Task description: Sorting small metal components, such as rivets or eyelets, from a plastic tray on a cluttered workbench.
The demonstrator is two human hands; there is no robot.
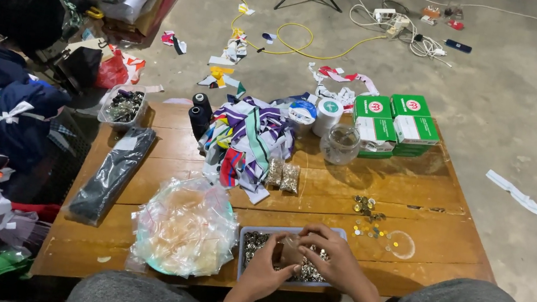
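Both hands meet over the shallow tray (249,237) of small metal fasteners (308,272) at the near table edge: left hand (265,270) and right hand (330,258) pinched together on a tiny piece. Such bits look light, hard and slippery; fingertip grips at the rim suit them.
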